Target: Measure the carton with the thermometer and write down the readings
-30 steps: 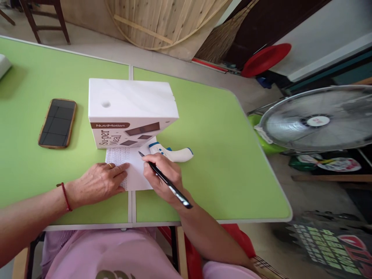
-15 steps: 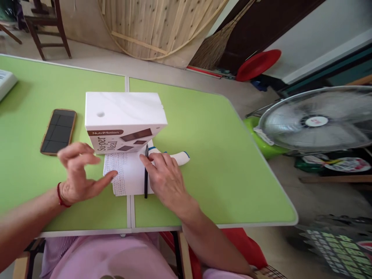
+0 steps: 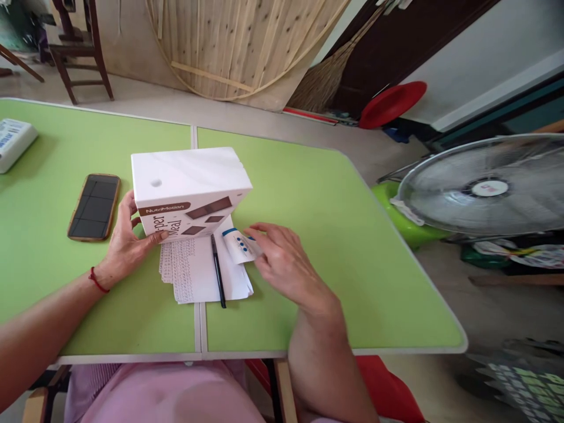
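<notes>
A white carton printed "NutriMotion" stands upright on the table. My left hand grips its lower left corner, thumb on the printed front and fingers on the side. Handwritten paper sheets lie partly under the carton. A black pen rests across them. Right of the pen is a white, tube-like thing with blue edging and blue marks. My right hand is closed on its right end, which the fingers cover.
A phone lies left of the carton on the green table. At the far left sits a white device or box. Beyond the table's right edge stands a fan. A wooden chair is at the back left.
My left hand has moved from the air onto the carton, which is slightly turned. My right hand has left the pen and moved right to the white tube-like thing. The pen now lies tilted.
</notes>
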Demonstrator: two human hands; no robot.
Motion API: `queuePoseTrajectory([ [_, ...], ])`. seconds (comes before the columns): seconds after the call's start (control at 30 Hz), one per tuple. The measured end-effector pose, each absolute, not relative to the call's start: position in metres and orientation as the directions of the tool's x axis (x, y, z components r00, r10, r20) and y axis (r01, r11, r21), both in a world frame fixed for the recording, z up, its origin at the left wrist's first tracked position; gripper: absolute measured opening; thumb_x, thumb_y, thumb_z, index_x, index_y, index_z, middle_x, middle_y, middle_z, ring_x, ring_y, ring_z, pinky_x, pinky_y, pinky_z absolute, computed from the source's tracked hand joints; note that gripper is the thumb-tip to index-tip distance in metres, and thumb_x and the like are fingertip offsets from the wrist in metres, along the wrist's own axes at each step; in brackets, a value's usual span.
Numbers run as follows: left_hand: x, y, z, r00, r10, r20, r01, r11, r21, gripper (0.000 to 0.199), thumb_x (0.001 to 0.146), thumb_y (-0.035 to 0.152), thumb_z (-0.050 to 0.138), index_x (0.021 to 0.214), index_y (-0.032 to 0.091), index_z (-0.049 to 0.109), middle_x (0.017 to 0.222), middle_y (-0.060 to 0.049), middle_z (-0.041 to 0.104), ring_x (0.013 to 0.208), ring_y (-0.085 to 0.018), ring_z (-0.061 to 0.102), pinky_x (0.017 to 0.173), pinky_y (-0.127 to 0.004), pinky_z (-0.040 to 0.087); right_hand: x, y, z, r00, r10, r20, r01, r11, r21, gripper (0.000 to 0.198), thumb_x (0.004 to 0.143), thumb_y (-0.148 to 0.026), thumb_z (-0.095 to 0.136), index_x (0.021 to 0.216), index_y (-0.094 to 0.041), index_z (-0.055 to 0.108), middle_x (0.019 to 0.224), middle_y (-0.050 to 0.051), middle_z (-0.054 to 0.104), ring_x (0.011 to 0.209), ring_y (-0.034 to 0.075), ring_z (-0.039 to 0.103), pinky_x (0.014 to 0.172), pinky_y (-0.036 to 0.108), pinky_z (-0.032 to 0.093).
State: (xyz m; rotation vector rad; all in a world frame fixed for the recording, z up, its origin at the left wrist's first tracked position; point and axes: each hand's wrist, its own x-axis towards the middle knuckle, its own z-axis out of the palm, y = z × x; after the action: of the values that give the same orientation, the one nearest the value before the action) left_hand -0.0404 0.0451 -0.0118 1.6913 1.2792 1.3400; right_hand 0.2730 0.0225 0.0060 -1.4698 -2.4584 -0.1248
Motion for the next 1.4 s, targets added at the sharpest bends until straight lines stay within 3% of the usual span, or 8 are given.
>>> queuePoseTrajectory([
  [0.23, -0.037, 0.028, 0.003, -0.027, 0.976, 0.216, 0.32, -0.196, 0.927, 0.079, 0.079, 0.064, 0.074, 0.136, 0.023, 0.037, 0.123, -0.014, 0.06, 0.11, -0.033, 0.062, 0.074, -0.045, 0.058, 0.284, 0.029, 0.008, -0.423, 0.906, -0.028, 0.905, 0.421, -0.062, 0.061, 0.079, 0.004, 0.043, 0.135, -0.013, 0.059, 0.123, 0.018, 0.07, 0.114, 0.032, 0.063, 0.1, 0.053, 0.046],
  [0.33, -0.038, 0.029, 0.004, -0.004, 0.977, 0.211, 0.331, -0.198, 0.923, 0.071, 0.082, 0.064, 0.071, 0.131, 0.022, 0.042, 0.124, -0.014, 0.06, 0.112, -0.034, 0.062, 0.084, -0.05, 0.058, 0.28, 0.033, 0.012, -0.382, 0.914, -0.137, 0.922, 0.367, -0.123, 0.056, 0.078, 0.003, 0.048, 0.129, -0.013, 0.063, 0.107, 0.016, 0.071, 0.099, 0.029, 0.066, 0.088, 0.044, 0.053],
  [0.43, -0.04, 0.032, 0.0, 0.044, 0.973, 0.225, 0.344, -0.226, 0.911, 0.06, 0.088, 0.062, 0.065, 0.129, 0.022, 0.046, 0.13, -0.014, 0.058, 0.123, -0.036, 0.057, 0.101, -0.057, 0.051, 0.28, 0.029, 0.018, -0.267, 0.963, -0.025, 0.911, 0.243, -0.334, 0.04, 0.08, -0.007, 0.058, 0.118, -0.014, 0.064, 0.103, 0.014, 0.07, 0.09, 0.028, 0.067, 0.077, 0.042, 0.057],
  [0.57, -0.042, 0.036, -0.002, 0.092, 0.973, 0.214, 0.36, -0.233, 0.904, 0.065, 0.085, 0.062, 0.068, 0.131, 0.021, 0.047, 0.135, -0.016, 0.056, 0.128, -0.039, 0.053, 0.106, -0.063, 0.046, 0.266, 0.004, 0.029, -0.117, 0.964, 0.24, 0.494, 0.266, -0.828, 0.033, 0.079, -0.031, 0.072, 0.109, -0.019, 0.065, 0.099, 0.011, 0.07, 0.085, 0.027, 0.068, 0.072, 0.042, 0.059],
  [0.67, -0.042, 0.037, 0.0, 0.112, 0.976, 0.185, 0.327, -0.212, 0.921, 0.073, 0.076, 0.059, 0.078, 0.13, 0.02, 0.047, 0.134, -0.016, 0.058, 0.127, -0.04, 0.055, 0.106, -0.062, 0.047, 0.241, -0.016, 0.034, -0.219, 0.972, 0.083, 0.043, 0.095, -0.995, 0.042, 0.077, -0.04, 0.074, 0.113, -0.021, 0.066, 0.092, 0.008, 0.071, 0.079, 0.025, 0.068, 0.068, 0.041, 0.059],
  [0.77, -0.042, 0.037, 0.0, 0.131, 0.973, 0.192, 0.277, -0.222, 0.935, 0.063, 0.078, 0.055, 0.078, 0.124, 0.02, 0.051, 0.129, -0.015, 0.063, 0.121, -0.038, 0.061, 0.103, -0.06, 0.051, 0.217, -0.023, 0.034, -0.318, 0.945, -0.071, -0.097, -0.107, -0.99, 0.035, 0.07, -0.04, 0.076, 0.099, -0.02, 0.07, 0.085, 0.007, 0.07, 0.072, 0.022, 0.065, 0.062, 0.036, 0.056],
  [0.9, -0.043, 0.036, 0.001, 0.19, 0.962, 0.197, 0.235, -0.239, 0.942, 0.051, 0.081, 0.051, 0.077, 0.116, 0.021, 0.055, 0.122, -0.013, 0.068, 0.11, -0.035, 0.067, 0.09, -0.054, 0.059, 0.201, -0.017, 0.03, -0.398, 0.895, -0.199, 0.072, -0.186, -0.98, 0.02, 0.068, -0.037, 0.073, 0.074, -0.02, 0.064, 0.072, 0.002, 0.063, 0.068, 0.018, 0.058, 0.064, 0.033, 0.051],
  [1.4, -0.043, 0.04, 0.011, 0.309, 0.932, 0.191, 0.184, -0.256, 0.949, 0.036, 0.089, 0.045, 0.069, 0.114, 0.022, 0.057, 0.119, -0.011, 0.07, 0.104, -0.03, 0.07, 0.087, -0.046, 0.063, 0.189, -0.01, 0.019, -0.352, 0.898, -0.265, 0.068, -0.258, -0.964, 0.024, 0.064, -0.039, 0.073, 0.066, -0.021, 0.057, 0.067, -0.001, 0.055, 0.065, 0.016, 0.049, 0.063, 0.032, 0.046],
])
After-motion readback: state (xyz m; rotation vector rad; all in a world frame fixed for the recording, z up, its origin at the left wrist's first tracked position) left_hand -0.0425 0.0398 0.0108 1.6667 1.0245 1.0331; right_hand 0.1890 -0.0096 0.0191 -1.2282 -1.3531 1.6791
